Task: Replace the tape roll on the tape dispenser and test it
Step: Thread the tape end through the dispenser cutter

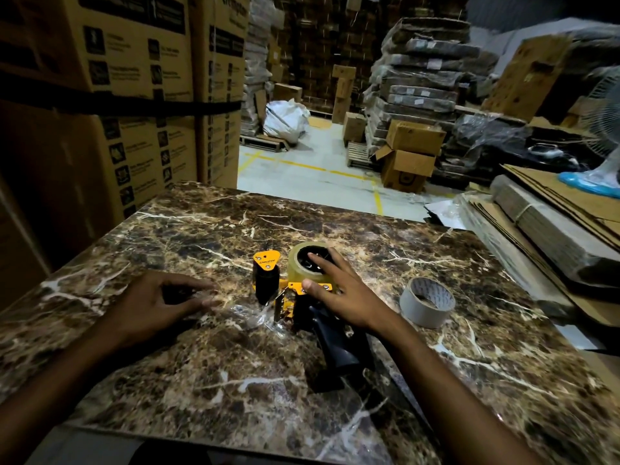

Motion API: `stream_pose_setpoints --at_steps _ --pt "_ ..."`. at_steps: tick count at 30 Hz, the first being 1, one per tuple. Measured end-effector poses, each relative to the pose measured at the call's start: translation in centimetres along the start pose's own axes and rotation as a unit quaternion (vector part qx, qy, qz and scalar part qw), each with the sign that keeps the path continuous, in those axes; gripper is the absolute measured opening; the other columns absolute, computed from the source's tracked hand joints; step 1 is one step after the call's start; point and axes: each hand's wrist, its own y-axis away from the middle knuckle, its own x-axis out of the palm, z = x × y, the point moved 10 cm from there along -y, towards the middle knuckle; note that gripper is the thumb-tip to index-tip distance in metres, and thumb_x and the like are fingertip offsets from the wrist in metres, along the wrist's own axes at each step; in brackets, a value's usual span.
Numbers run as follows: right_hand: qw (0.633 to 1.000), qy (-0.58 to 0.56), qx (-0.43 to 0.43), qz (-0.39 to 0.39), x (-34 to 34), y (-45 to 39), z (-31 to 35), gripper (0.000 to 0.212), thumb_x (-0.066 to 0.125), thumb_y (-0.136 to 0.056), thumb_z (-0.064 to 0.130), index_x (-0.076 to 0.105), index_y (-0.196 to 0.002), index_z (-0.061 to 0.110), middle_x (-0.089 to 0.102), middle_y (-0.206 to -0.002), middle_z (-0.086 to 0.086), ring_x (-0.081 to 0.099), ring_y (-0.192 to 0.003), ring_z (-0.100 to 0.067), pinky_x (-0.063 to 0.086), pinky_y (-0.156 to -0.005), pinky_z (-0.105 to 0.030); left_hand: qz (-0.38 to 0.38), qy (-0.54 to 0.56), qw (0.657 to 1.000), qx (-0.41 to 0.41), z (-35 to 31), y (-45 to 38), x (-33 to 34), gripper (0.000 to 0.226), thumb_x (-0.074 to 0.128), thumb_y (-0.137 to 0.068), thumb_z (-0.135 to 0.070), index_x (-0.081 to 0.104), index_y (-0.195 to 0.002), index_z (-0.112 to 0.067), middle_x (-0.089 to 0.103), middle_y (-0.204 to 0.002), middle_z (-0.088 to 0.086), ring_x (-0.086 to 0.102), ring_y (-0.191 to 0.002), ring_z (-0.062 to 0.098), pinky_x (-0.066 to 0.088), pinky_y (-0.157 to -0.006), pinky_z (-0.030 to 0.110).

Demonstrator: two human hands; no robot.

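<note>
A yellow and black tape dispenser (268,280) lies on its side on the marble table (436,347), its black handle (335,344) pointing toward me. A clear tape roll (298,268) sits on its hub. My right hand (339,290) rests on this roll, fingers spread over the hub and thumb on the yellow frame. My left hand (157,303) lies to the left, its fingertips pinching a crinkled strip of clear tape (248,315) that runs to the dispenser's blade. A grey-white tape roll (426,302) lies flat to the right.
Tall stacks of printed cartons (127,95) rise behind the table's left side. Flattened cardboard (553,223) is piled at the right, with a fan (600,129) behind it. Beyond the far edge is a floor with yellow lines, pallets and boxes.
</note>
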Motion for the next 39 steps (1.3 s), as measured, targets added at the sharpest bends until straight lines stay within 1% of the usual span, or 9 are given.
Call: stream_pose_setpoints --at_steps 3,5,9,14,19,24,34,37,39 --pt "1.0 -0.005 0.0 0.001 0.0 0.1 0.1 0.102 0.034 -0.063 0.101 0.027 -0.155 0.056 -0.005 -0.172 0.016 0.001 -0.159 -0.015 0.018 -0.124 -0.06 0.003 -0.057 0.996 0.066 -3.0 0.3 2.3 0.081 0.087 -0.071 -0.055 0.058 -0.146 -0.05 0.056 -0.154 -0.014 0.056 -0.136 -0.001 0.049 -0.11 0.038" --pt "1.0 -0.008 0.004 0.003 0.0 0.1 0.1 0.103 0.034 -0.062 0.101 0.028 -0.155 0.055 -0.005 -0.173 0.015 0.001 -0.159 -0.016 0.017 -0.124 -0.06 0.029 -0.109 0.986 0.126 -4.9 -0.3 5.0 0.095 0.084 -0.069 -0.071 0.043 -0.154 -0.054 0.041 -0.166 -0.018 0.044 -0.149 0.004 0.04 -0.117 0.038" --pt "1.0 -0.004 0.01 0.001 0.0 0.1 0.0 0.105 0.034 -0.06 0.103 0.027 -0.154 0.056 -0.004 -0.172 0.016 0.0 -0.159 -0.02 0.017 -0.123 -0.063 0.033 -0.188 0.971 0.142 -5.4 -2.5 7.9 0.121 0.063 -0.057 -0.098 0.038 -0.161 -0.042 0.037 -0.168 -0.014 0.038 -0.152 0.005 0.037 -0.125 0.04" --pt "1.0 -0.011 0.01 -0.003 0.0 0.1 0.0 0.104 0.035 -0.061 0.101 0.029 -0.154 0.055 -0.003 -0.172 0.017 0.0 -0.159 -0.021 0.016 -0.123 -0.062 0.01 -0.228 0.963 0.143 -5.4 -3.2 7.9 0.131 0.055 -0.052 -0.105 0.04 -0.162 -0.035 0.045 -0.161 -0.018 0.047 -0.139 0.003 0.045 -0.113 0.034" --pt "1.0 -0.013 0.005 -0.007 0.1 0.0 -0.1 0.104 0.035 -0.061 0.102 0.029 -0.154 0.055 -0.002 -0.172 0.017 0.001 -0.159 -0.021 0.018 -0.123 -0.062 -0.003 -0.251 0.955 0.154 -6.2 -3.2 7.1 0.119 0.064 -0.057 -0.096 0.048 -0.157 -0.034 0.054 -0.155 -0.017 0.055 -0.129 0.004 0.051 -0.103 0.034" --pt "1.0 -0.015 -0.001 -0.013 0.0 0.0 0.0 0.104 0.034 -0.061 0.102 0.03 -0.154 0.054 -0.001 -0.172 0.017 0.003 -0.159 -0.018 0.017 -0.124 -0.059 -0.071 -0.221 0.96 0.156 -6.8 -3.6 6.2 0.076 0.09 -0.075 -0.047 0.065 -0.144 -0.029 0.068 -0.141 -0.012 0.066 -0.123 0.011 0.058 -0.098 0.038" --pt "1.0 -0.023 0.004 -0.018 -0.2 0.6 0.4 0.079 0.047 -0.084 0.079 0.033 -0.155 0.05 -0.002 -0.172 0.016 0.007 -0.159 -0.018 0.02 -0.124 -0.055 -0.085 -0.213 0.967 0.11 -4.8 -2.1 5.2 0.083 0.09 -0.073 -0.052 0.057 -0.149 -0.04 0.064 -0.146 -0.014 0.064 -0.125 0.008 0.059 -0.1 0.046" --pt "0.999 -0.034 0.004 -0.027 0.0 1.0 0.5 0.086 0.043 -0.078 0.084 0.034 -0.155 0.049 0.0 -0.172 0.017 0.006 -0.159 -0.016 0.021 -0.124 -0.055 -0.107 -0.212 0.968 0.083 -4.3 -1.1 4.9 0.083 0.09 -0.073 -0.052 0.053 -0.148 -0.046 0.07 -0.119 -0.014 0.068 -0.105 0.007 0.063 -0.086 0.044" --pt "0.999 -0.039 0.007 -0.034 0.0 1.2 0.4 0.089 0.042 -0.076 0.087 0.034 -0.156 0.048 0.001 -0.172 0.017 0.007 -0.159 -0.016 0.022 -0.124 -0.055 -0.113 -0.19 0.974 0.059 -3.8 -0.6 5.0 0.067 0.092 -0.072 -0.049 0.059 -0.13 -0.043 0.071 -0.096 -0.013 0.07 -0.086 0.009 0.062 -0.075 0.045"
